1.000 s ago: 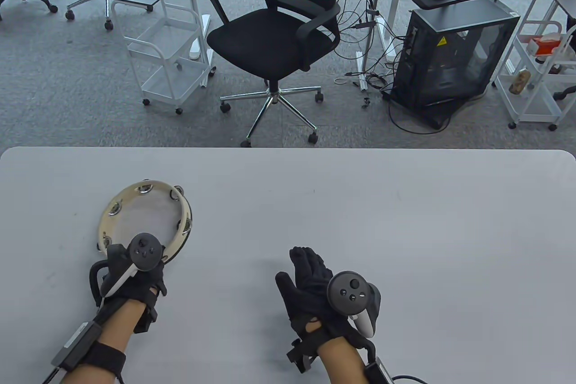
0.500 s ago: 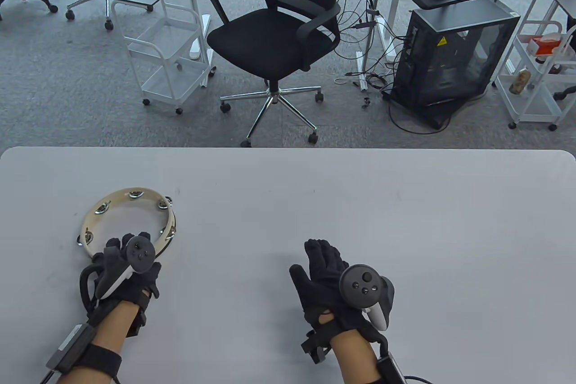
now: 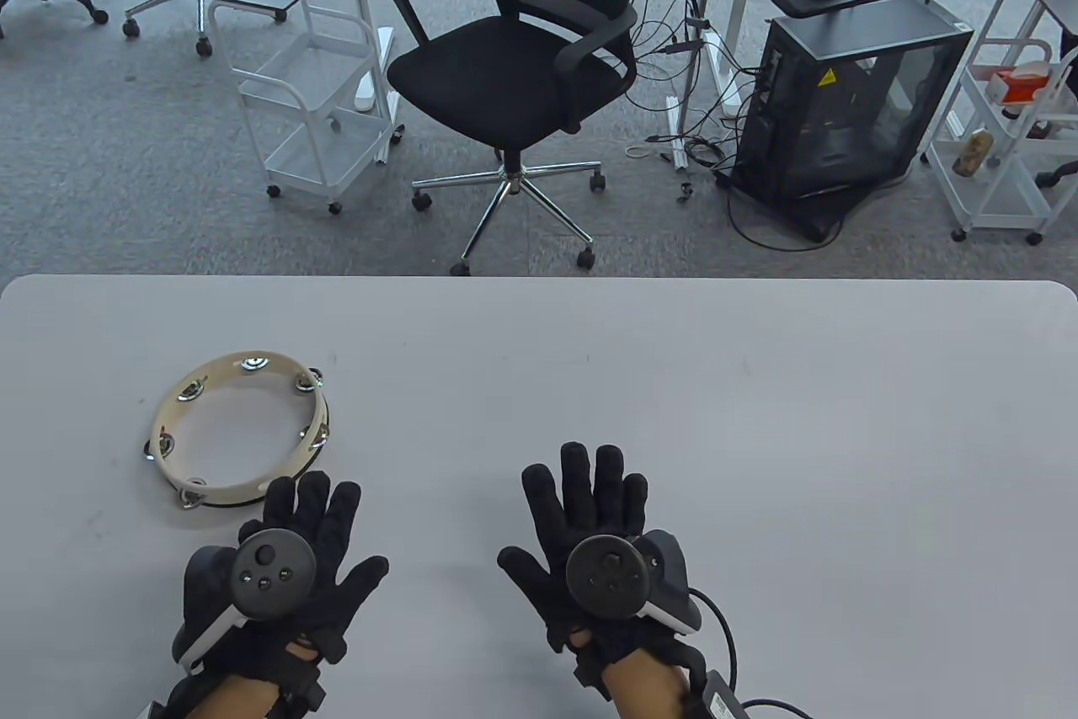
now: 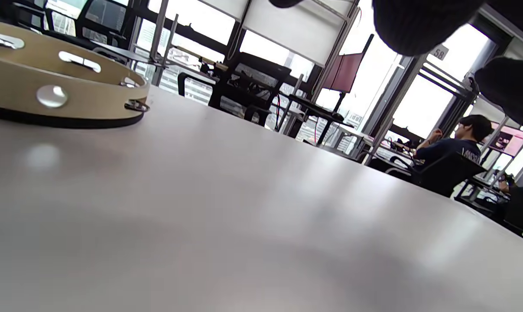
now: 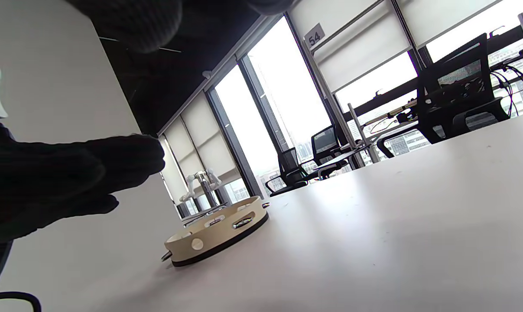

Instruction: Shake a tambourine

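A round cream tambourine [image 3: 240, 428] with metal jingles lies flat on the grey table [image 3: 674, 382] at the left. It also shows in the left wrist view [image 4: 57, 93] and in the right wrist view [image 5: 216, 229]. My left hand [image 3: 307, 538] rests open on the table just below the tambourine, fingers spread, not touching it. My right hand [image 3: 589, 500] lies open, fingers spread, near the table's middle front. Both hands are empty.
Beyond the table's far edge stand a black office chair [image 3: 514, 71], a white wheeled cart [image 3: 312, 104] and a black computer case [image 3: 851, 104] on the carpet.
My left hand set the tambourine down flat, let go of it and drew back toward me with fingers spread. My right hand turned palm down and spread its fingers.
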`<state>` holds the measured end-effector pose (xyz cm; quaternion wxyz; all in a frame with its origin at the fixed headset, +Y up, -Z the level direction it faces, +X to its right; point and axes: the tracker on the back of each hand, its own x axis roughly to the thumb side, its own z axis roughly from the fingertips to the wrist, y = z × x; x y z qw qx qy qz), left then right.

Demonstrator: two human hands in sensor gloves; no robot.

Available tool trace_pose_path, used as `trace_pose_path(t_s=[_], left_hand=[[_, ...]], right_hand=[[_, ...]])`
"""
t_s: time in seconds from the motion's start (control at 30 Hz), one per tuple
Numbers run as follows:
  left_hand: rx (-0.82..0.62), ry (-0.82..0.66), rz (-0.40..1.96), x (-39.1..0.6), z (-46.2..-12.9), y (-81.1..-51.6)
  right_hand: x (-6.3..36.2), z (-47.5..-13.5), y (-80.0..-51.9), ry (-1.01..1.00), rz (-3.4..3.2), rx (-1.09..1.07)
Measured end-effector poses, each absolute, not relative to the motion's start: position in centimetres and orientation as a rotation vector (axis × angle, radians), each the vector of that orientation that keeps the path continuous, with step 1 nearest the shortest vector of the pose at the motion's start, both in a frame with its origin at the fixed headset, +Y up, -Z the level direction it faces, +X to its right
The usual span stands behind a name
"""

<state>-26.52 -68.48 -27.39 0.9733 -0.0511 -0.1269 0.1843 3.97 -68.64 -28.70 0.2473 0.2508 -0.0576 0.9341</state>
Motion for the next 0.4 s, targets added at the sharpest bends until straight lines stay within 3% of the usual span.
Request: trace_pose_path(t_s=[0.4], left_hand=[[-0.078,-0.274,0.426,-26.29,-28.07,-69.21]], right_hand=[[3.82,-29.05,-69.4,-0.091,2.502,0.632]])
